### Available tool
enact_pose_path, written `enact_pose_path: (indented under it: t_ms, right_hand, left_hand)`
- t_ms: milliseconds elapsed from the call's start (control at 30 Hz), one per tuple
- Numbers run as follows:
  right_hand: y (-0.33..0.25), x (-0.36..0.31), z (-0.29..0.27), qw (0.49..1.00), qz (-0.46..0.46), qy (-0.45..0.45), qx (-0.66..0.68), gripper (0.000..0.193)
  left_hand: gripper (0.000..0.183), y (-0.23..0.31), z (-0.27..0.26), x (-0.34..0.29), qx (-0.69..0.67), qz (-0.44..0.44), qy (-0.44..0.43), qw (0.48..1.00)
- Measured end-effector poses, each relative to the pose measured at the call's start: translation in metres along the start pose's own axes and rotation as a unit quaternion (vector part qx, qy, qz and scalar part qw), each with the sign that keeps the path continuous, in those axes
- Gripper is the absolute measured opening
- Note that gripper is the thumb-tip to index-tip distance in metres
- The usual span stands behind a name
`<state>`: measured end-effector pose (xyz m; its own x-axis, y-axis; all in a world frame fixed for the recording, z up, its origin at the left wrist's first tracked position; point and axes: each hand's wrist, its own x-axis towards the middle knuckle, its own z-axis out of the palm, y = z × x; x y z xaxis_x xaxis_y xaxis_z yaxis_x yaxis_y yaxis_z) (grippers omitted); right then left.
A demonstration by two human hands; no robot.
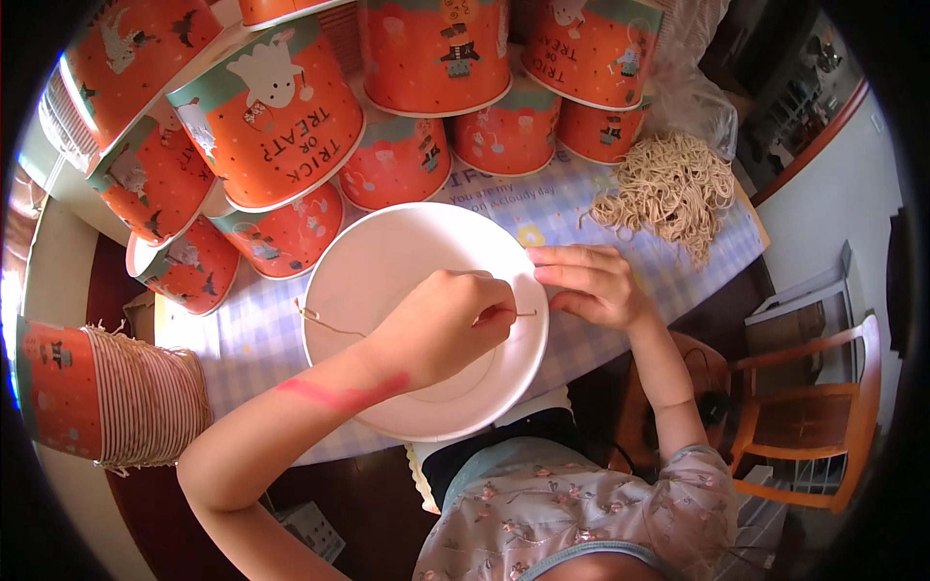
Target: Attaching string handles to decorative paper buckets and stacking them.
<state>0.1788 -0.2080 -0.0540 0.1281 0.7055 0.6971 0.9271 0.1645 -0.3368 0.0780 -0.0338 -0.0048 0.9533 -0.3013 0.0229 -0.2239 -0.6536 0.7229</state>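
A round paper bucket (426, 228) with a white inside stands mouth up in front of me, at the table's near edge. My left hand (450, 315) is over its mouth, closed in a pinch on a thin tan cord (334, 327). The cord comes from the bucket's left rim, passes behind my left wrist, and a short end shows right of the fist by the inner wall. My right hand (593, 283) holds the bucket's right rim from outside, fingertips against the edge and thumb lower down. The bucket's outer wall is hidden.
Several orange-and-green printed buckets (276, 111) are stacked along the back and left. A tangled heap of tan cords (673, 189) lies at the back right beside clear plastic (702, 97). A nested bucket stack (145, 397) with cords is at left. A wooden chair (804, 416) stands right.
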Motion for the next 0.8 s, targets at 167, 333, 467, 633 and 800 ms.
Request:
enact_pose_path:
  t_ms: [167, 333, 467, 633, 800]
  right_hand:
    - [0.0010, -0.0017, -0.0002, 1.000, -0.008, 0.004, 0.006, 0.036]
    - [-0.0003, -0.0014, 0.0009, 1.000, 0.005, -0.003, 0.022, 0.035]
    - [-0.0018, -0.0019, -0.0008, 1.000, 0.012, -0.014, 0.016, 0.030]
    - [-0.0014, 0.0003, -0.0006, 0.999, 0.012, -0.010, 0.031, 0.023]
    - [-0.0040, 0.0000, -0.0022, 0.999, 0.017, -0.011, 0.030, 0.022]
  left_hand:
    - [0.008, 0.0006, -0.0002, -0.0013, 0.011, -0.006, 0.000, 1.000]
    - [0.009, -0.0012, 0.0019, -0.0017, -0.035, -0.015, 0.009, 0.999]
    - [0.009, 0.0005, 0.0023, -0.0006, -0.041, -0.022, 0.002, 0.999]
    - [0.009, -0.0017, 0.0031, 0.0003, -0.017, -0.015, -0.002, 1.000]
    - [0.010, 0.0020, 0.0023, 0.0011, -0.032, -0.018, 0.000, 0.999]
